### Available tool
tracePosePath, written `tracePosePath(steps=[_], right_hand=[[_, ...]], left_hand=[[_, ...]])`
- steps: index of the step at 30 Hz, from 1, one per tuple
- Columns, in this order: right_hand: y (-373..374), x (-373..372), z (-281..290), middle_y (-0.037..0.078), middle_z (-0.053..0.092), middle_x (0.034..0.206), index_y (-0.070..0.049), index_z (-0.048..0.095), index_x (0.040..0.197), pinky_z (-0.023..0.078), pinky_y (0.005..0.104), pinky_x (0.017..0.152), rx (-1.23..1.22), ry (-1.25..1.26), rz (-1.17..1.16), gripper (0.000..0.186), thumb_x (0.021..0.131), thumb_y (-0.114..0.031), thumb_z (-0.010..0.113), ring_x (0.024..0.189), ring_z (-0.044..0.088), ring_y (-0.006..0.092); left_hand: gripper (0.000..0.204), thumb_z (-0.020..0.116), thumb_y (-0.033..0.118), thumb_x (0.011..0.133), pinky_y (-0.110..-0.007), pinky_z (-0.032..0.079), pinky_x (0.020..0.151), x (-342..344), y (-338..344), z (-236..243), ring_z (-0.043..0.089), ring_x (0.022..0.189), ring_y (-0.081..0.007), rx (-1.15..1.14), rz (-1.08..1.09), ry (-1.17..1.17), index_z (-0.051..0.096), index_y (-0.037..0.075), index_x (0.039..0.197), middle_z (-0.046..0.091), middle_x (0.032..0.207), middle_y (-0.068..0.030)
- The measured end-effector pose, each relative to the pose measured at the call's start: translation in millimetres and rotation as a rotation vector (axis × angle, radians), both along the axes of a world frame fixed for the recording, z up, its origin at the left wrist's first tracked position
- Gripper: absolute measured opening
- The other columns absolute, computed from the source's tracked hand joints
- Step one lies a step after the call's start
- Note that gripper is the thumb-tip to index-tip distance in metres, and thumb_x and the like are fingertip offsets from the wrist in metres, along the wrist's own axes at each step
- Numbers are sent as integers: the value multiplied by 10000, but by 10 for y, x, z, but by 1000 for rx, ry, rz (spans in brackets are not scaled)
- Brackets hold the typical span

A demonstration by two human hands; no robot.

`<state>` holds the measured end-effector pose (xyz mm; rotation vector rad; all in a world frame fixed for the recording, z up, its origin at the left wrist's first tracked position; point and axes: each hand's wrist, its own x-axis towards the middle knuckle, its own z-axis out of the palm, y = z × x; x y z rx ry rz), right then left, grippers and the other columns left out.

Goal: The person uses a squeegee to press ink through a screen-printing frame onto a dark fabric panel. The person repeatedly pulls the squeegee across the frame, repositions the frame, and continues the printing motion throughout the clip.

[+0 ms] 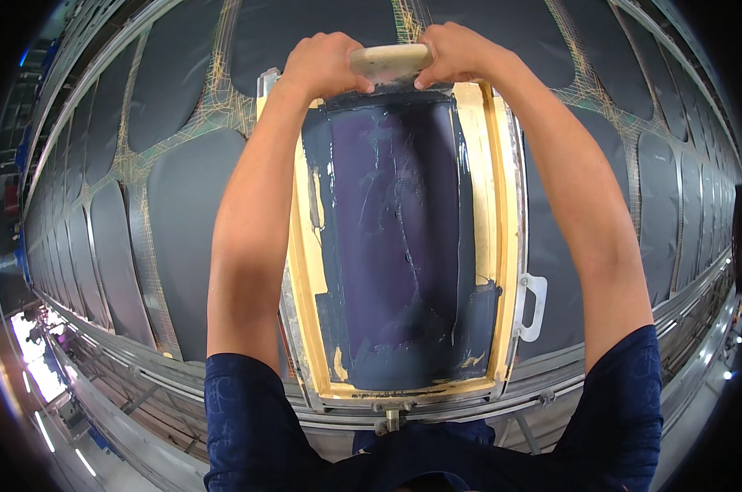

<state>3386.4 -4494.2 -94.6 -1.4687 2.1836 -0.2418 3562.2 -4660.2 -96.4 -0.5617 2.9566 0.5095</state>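
Both arms reach to the far end of a screen-printing frame (pixel 509 189). A pale-handled squeegee (pixel 390 59) lies crosswise there, its lower part dark with ink. My left hand (pixel 325 66) is closed round its left end and my right hand (pixel 463 56) round its right end, thumbs toward me. Below the squeegee, dark purple-blue ink (pixel 391 221) coats the mesh, with glossy streaks down the middle. Yellowish tape (pixel 486 189) lines the inner edges, smeared with ink in places. The squeegee's blade edge is hard to make out.
Dark fabric panels (pixel 186 221) lie in rows on the long table around the frame. A white handle (pixel 533 308) juts from the frame's right side. A metal rail (pixel 445 418) with a clamp (pixel 392 418) runs along the near edge, just before my body.
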Motion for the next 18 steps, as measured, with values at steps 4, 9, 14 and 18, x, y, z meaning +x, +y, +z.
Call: tracePosePath(steps=[4, 9, 14, 18], right_hand=[[355, 346, -39, 175, 717, 713, 0, 751, 918, 555, 436, 706, -148, 62, 89, 416, 661, -298, 887, 694, 713, 345], [1032, 1105, -95, 175, 733, 787, -73, 768, 948, 560, 466, 743, 15, 21, 58, 367, 700, -325, 864, 782, 718, 373], [1989, 2175, -51, 147, 735, 798, -115, 764, 931, 573, 475, 770, -88, 131, 126, 311, 724, -331, 851, 826, 724, 372], [2741, 3028, 27, 123, 719, 735, -111, 724, 845, 546, 467, 767, -31, 129, 115, 270, 752, -337, 837, 799, 724, 350]], left_hand=[[492, 908, 418, 671, -461, 572, 869, 364, 322, 22, 737, 949, -328, -29, -44, -10, 799, 174, 1085, 781, 950, -115], [391, 885, 398, 702, -449, 538, 874, 1154, 1014, 14, 722, 923, -332, 22, -59, -11, 798, 174, 1011, 767, 909, -112], [286, 874, 360, 716, -436, 494, 806, 2234, 1951, -17, 722, 813, -307, 4, -82, 82, 785, 175, 915, 750, 809, -77], [171, 836, 304, 743, -435, 433, 791, 3066, 2728, -66, 705, 749, -266, -8, -113, 149, 741, 178, 810, 718, 752, -39]])
